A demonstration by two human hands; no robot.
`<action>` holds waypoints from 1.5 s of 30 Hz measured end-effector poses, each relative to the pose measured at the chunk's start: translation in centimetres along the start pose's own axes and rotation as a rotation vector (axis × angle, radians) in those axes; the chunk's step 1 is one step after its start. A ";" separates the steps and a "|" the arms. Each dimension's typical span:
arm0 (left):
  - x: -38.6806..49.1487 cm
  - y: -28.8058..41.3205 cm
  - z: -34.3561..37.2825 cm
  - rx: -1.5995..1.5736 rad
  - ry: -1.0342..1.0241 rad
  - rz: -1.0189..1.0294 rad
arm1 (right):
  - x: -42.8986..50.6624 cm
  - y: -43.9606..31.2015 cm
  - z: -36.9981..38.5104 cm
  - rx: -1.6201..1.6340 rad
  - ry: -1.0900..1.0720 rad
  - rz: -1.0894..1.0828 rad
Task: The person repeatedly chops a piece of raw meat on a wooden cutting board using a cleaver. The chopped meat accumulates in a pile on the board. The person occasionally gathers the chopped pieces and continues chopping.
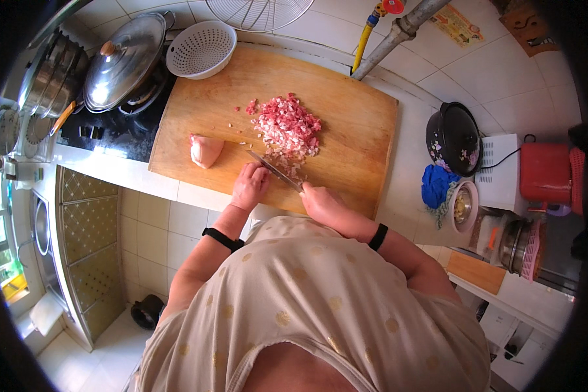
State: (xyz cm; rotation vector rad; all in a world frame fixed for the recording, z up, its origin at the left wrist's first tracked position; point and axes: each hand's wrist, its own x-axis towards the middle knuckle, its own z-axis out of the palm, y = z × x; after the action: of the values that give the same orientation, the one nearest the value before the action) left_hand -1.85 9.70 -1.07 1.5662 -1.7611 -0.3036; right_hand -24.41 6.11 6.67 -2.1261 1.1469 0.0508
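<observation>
A kitchen knife (280,173) lies low over the wooden cutting board (206,103), its handle in my right hand (322,202). My left hand (251,185), fingers curled, is beside the blade near the board's front edge; whether it holds a bit of meat cannot be told. Just beyond the blade is a heap of diced pink and white meat (289,125), with small scraps trailing towards the knife. A larger uncut piece of meat (206,151) rests on the left part of the board, apart from the heap.
A white plastic colander (202,49) touches the board's back left corner. Left of it, a lidded metal pan (127,63) stands on the black cooktop (120,137). On the right counter are a black flowered pot (453,139), a blue cloth or bag (436,186) and a bowl (464,207).
</observation>
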 end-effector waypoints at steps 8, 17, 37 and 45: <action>-0.1 -0.2 0.2 0.016 0.011 0.030 | 1.3 -1.3 0.3 -0.056 -0.041 0.015; 0.3 -0.8 -0.2 0.087 0.004 0.091 | 0.9 1.5 1.7 -0.010 0.053 -0.015; 1.5 0.0 2.0 0.014 0.008 0.076 | -0.7 1.3 -0.8 -0.057 0.025 0.018; 1.7 0.6 1.4 0.037 -0.021 0.086 | 2.0 2.1 2.7 -0.006 0.165 0.054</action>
State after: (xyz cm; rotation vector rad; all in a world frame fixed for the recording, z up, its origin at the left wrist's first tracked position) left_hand -3.18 7.90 -1.01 1.5126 -1.8545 -0.2482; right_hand -23.99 5.57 2.72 -2.1357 1.3014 -0.0987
